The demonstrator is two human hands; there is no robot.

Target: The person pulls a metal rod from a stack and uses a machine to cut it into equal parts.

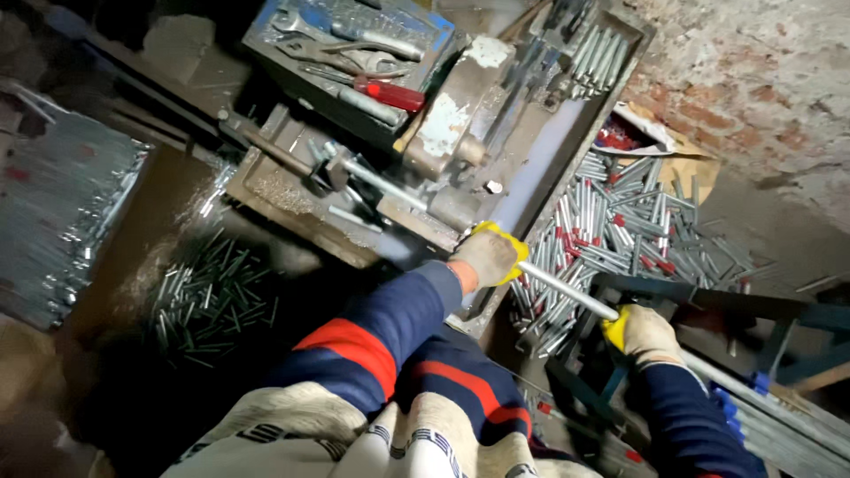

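Nearest the camera, two arms in dark blue sleeves with red bands reach away from the person's body, both hands in yellow-and-grey work gloves. The right hand [644, 335] is curled shut around a long, bright metal tube [567, 290], gripping it where it comes off a dark angled rack [708, 305] that carries more long tubes [779, 416] toward the lower right. The left hand [488, 257] is closed over the same tube further along, at its far end, right at the edge of a worn, rust-and-grey cutting machine [460, 133]. So the tube spans the gap between the two hands, slanting up and to the left, with its leading end at the machine's mouth; whether it is already seated inside cannot be told, since the glove covers that spot. Judging by the heaps around, much cutting looks done: a big pile of short cut pieces [620, 230], some with red caps, lies just beyond the hands to the right, and a smaller scatter of short pieces [208, 296] lies on the dark floor to the left. The rack's long stock suggests plenty is left. Farther off, an open blue toolbox [354, 44] with wrenches and a red-handled screwdriver [390, 93] sits behind the machine, against a rough brick wall [753, 80].
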